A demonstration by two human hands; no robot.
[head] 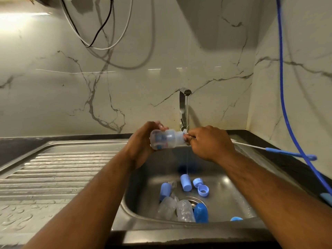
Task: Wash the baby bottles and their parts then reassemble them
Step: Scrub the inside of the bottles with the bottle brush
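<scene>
**Three bottles, six blue pieces**

I count three clear bottles: one held bottle point(167, 141) in my left hand point(142, 142) and two lying in the sink point(228, 196), the left bottle point(166, 206) and the right bottle point(185, 211). Blue pieces in the basin make six: two pale caps, the left cap point(165, 192) and the middle cap point(186, 182); one dark cap point(200, 212); two rings, the back ring point(197, 182) and the front ring point(203, 191); and one half-hidden piece point(236, 218) at the near rim. Brushes: one long brush point(274, 150) on the counter, plus one bristle tuft point(184, 131) pinched in my right hand point(208, 141). One tap point(182, 106), one water stream point(187, 108), one blue hose point(281, 78).
</scene>
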